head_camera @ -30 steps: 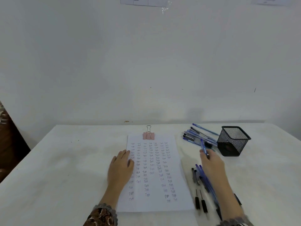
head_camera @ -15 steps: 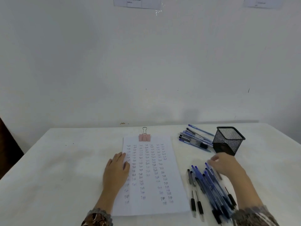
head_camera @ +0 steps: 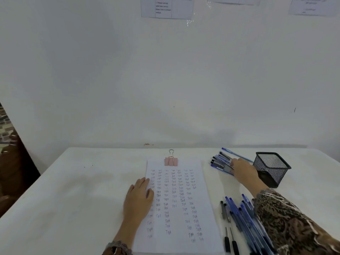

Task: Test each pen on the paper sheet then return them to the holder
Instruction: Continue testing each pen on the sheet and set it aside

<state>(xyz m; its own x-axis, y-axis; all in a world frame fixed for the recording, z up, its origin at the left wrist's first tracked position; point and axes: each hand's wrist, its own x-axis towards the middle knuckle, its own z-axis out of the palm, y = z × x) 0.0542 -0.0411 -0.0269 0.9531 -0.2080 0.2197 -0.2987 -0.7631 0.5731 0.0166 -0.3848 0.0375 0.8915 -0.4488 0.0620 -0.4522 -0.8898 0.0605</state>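
- Nearest me, at the right of the white table [head_camera: 73,199], a loose heap of slim blue and black plastic ballpoint pens [head_camera: 239,218] lies fanned, barrels crossing; smooth and round, they would roll at a nudge from the patterned brown sleeve [head_camera: 287,223] above them
- The left hand [head_camera: 137,199] lies flat, fingers straight and together, pressing the left edge of the thin white paper sheet [head_camera: 176,242], which is filled with columns of small handwritten "Test" marks; I'd keep that palm down so the flimsy sheet cannot slide under a pen tip
- Further on, the right hand [head_camera: 242,170] reaches onto a second bundle of blue and black pens [head_camera: 219,161]; its fingertips touch them, but whether they pinch one I cannot tell
- The step looks like choosing the next pen: take one barrel off the top, near its middle, and lift rather than drag, so its neighbours stay put
- The black wire-mesh square holder [head_camera: 270,166] stands upright just beside that hand, with no pen showing above its rim; it looks light and easy to knock
- A pink metal binder clip [head_camera: 171,161] grips the sheet's far edge
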